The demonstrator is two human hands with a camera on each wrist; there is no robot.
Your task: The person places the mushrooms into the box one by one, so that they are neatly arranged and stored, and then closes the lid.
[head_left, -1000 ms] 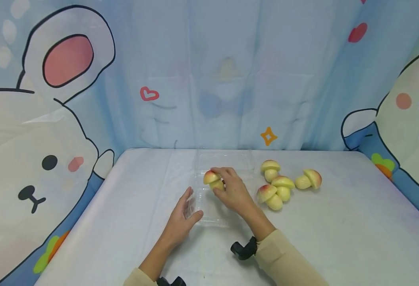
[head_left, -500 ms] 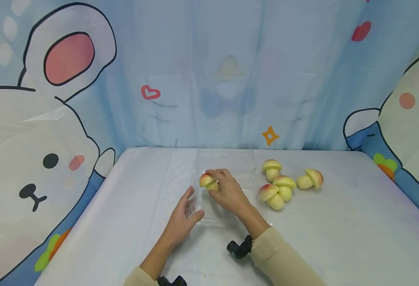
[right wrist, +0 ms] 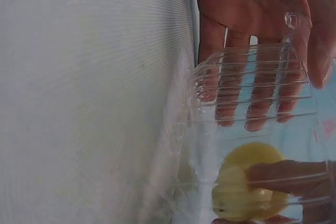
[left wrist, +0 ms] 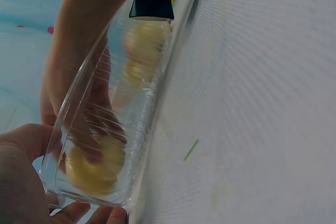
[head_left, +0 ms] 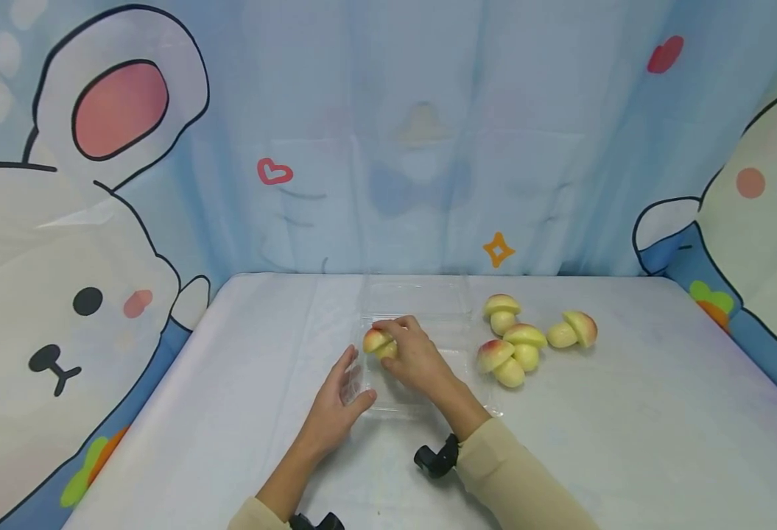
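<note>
Slanting cap-left, a mushroom is pinched by the right hand; only right-wrist view shows left hand, four fingers straight.

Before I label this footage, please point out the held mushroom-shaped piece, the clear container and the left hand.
Held mushroom-shaped piece (head_left: 378,342): head view, on its cap.
Clear container (head_left: 393,389): head view, on its bare floor.
Left hand (head_left: 336,409): head view, on its thumb side.
</note>
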